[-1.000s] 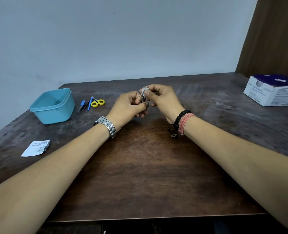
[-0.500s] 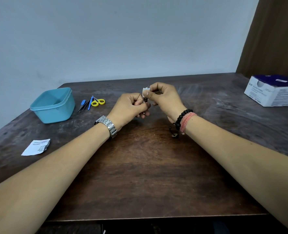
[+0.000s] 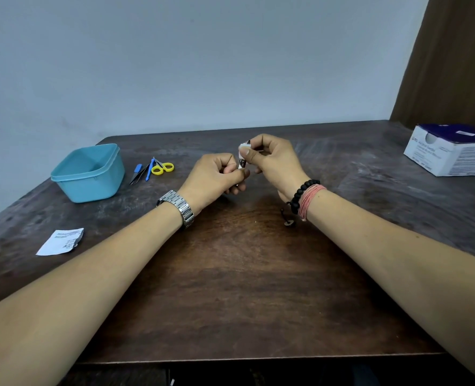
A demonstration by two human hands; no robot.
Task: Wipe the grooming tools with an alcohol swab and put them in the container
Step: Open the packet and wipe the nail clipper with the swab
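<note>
My left hand (image 3: 214,176) grips the lower end of a small metal grooming tool (image 3: 242,164), likely a nail clipper, held upright above the table's middle. My right hand (image 3: 272,160) pinches a white alcohol swab (image 3: 243,150) around the tool's upper end. A light blue container (image 3: 88,174) stands at the far left with nothing visible inside. Just right of it lie black tweezers (image 3: 139,175), a blue-handled tool (image 3: 148,171) and small yellow-handled scissors (image 3: 162,167).
A torn white swab wrapper (image 3: 60,241) lies near the left edge of the dark wooden table (image 3: 230,274). A white and blue box (image 3: 450,151) sits at the far right. A wall runs behind the table.
My right hand has slid the swab up along the tool, from its middle to its upper end. My left hand has stayed almost still.
</note>
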